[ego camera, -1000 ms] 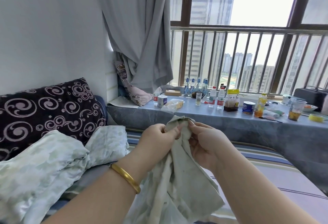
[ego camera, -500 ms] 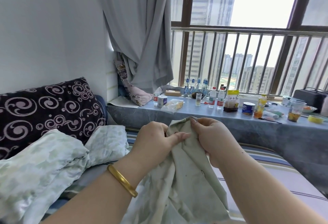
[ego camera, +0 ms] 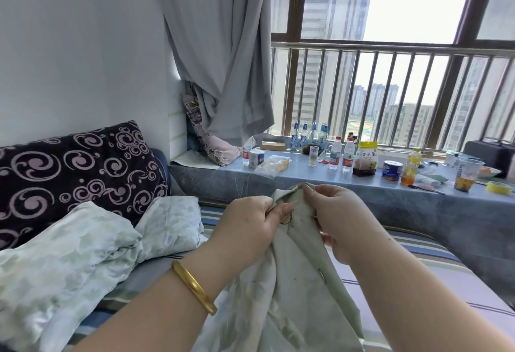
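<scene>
The pale green cloth (ego camera: 295,296) is held up above the striped bed (ego camera: 434,282), its top edge pinched in the curled fingers of the left hand (ego camera: 250,226) and the right hand (ego camera: 340,223), which are set close together, and the rest hangs between the forearms. On the window ledge (ego camera: 306,181) behind, a clear plastic cup (ego camera: 468,176) is seen part-filled with amber liquid, and a yellow-lidded jar (ego camera: 367,160) with dark contents.

left grip (ego camera: 248,229) and right grip (ego camera: 338,226) close together, fingers curled, pinching.
</scene>
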`<action>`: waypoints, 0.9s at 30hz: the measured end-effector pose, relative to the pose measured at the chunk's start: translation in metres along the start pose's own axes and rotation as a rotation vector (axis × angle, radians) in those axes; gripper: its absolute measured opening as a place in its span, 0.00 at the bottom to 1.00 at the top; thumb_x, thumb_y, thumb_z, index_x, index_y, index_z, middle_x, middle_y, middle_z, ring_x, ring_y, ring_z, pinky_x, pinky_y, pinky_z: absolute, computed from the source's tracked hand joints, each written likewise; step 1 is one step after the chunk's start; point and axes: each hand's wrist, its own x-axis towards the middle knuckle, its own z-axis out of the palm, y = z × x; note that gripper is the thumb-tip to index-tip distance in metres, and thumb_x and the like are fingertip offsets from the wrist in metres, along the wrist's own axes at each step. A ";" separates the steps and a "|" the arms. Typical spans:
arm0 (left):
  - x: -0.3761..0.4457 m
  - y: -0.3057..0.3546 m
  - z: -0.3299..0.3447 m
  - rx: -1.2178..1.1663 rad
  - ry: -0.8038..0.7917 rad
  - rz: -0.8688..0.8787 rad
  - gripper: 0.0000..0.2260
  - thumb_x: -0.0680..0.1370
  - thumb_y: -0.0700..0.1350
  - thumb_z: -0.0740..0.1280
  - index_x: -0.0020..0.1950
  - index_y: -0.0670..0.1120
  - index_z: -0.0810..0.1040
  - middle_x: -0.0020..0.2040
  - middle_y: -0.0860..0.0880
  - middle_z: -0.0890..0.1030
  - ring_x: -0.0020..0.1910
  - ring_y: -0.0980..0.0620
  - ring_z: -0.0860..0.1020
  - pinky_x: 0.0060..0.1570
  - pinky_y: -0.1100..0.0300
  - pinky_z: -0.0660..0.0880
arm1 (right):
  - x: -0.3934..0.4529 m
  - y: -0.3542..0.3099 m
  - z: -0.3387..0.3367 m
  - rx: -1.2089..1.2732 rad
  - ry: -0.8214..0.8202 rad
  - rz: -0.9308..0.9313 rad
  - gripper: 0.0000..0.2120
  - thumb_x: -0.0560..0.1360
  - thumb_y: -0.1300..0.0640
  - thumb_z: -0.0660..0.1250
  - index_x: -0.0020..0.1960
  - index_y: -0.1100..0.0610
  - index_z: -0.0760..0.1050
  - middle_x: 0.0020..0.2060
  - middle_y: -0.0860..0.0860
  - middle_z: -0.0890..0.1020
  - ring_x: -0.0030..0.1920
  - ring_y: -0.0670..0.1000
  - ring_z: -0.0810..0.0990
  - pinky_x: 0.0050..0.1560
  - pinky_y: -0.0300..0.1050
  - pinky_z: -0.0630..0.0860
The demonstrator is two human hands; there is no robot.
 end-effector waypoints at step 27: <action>0.007 0.001 0.003 -0.119 -0.013 0.007 0.20 0.81 0.58 0.61 0.45 0.45 0.83 0.38 0.49 0.83 0.41 0.52 0.79 0.45 0.61 0.73 | -0.020 0.034 0.026 0.545 -0.198 0.075 0.13 0.79 0.56 0.68 0.40 0.59 0.86 0.36 0.60 0.85 0.34 0.55 0.84 0.40 0.54 0.84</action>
